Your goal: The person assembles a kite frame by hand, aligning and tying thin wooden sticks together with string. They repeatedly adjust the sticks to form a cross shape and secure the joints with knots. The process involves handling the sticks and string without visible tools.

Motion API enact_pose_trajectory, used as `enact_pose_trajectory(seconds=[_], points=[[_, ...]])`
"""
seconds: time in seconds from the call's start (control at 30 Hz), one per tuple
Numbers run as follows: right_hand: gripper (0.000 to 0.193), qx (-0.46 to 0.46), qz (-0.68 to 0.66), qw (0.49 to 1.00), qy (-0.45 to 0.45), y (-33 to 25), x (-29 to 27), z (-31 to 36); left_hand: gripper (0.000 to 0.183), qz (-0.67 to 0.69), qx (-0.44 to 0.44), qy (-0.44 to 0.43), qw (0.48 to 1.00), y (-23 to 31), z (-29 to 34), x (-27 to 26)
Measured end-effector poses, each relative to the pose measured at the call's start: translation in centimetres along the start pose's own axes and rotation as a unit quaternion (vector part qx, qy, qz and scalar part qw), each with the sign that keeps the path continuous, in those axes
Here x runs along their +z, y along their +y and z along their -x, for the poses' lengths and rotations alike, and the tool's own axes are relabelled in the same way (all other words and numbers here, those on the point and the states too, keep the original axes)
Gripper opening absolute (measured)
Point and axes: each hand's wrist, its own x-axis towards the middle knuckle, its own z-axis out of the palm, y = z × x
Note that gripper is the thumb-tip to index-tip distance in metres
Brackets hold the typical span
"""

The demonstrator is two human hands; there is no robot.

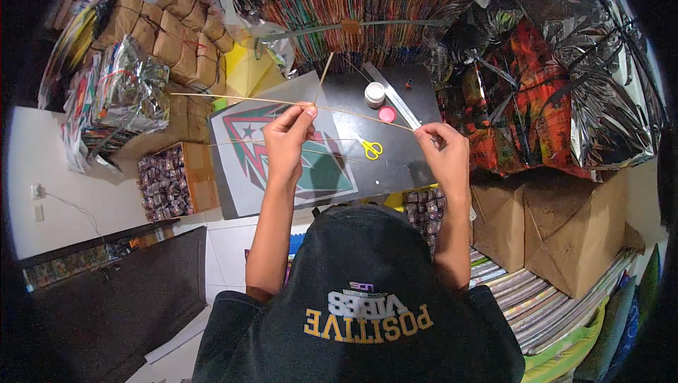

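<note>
My left hand (284, 139) pinches a thin bamboo stick (233, 98) where a second stick (324, 75) crosses it, above the table. Out to the right, my right hand (446, 157) has its fingertips closed at the far end of the thin pale line running from that crossing; whether this line is the same stick or a thread is hard to tell. Under my left hand lies a pale sheet (247, 196) with a green and red angular star design. Yellow-handled scissors (372, 149) rest between my hands. More thin sticks or lines lie across the sheet.
A dark table (353, 93) bears an open white jar (375, 93), a pink lid (387, 114), a metal ruler (394, 99) and a tiny bottle (408, 84). Stacked bundles (346, 1) rise behind it. Brown-wrapped packs (169, 40) stand left, plastic-covered piles (522, 100) right.
</note>
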Motion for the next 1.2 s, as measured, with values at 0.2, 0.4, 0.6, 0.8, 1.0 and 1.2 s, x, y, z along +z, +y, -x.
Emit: enact_pose_trajectory(seconds=[0.2,0.4,0.6,0.8,1.0,1.2], points=[[0.022,-0.064,0.03,0.997,-0.02,1.5,-1.0,-0.5,0.016,0.071,-0.055,-0.009,0.996,-0.1,-0.8,-0.8],[0.024,-0.074,0.043,0.995,0.047,2.3,-1.0,-1.4,0.017,0.042,-0.08,0.012,0.996,-0.3,-1.1,0.0],[0.022,-0.059,-0.061,0.995,0.05,-0.4,-0.8,-2.9,0.016,-0.035,-0.097,-0.073,0.992,-0.5,-1.3,1.6],[0.019,-0.221,-0.016,0.975,0.033,-5.1,-0.6,-6.3,0.016,-0.117,-0.077,-0.204,0.969,-1.7,-0.5,3.9],[0.032,-0.224,-0.132,0.947,-0.186,-6.8,1.8,-10.1,0.013,-0.14,-0.036,-0.301,0.943,-2.3,0.4,5.9],[0.03,-0.137,-0.203,0.923,-0.296,-7.3,4.5,-11.6,0.014,-0.124,-0.085,-0.331,0.931,-2.0,0.9,6.3]])
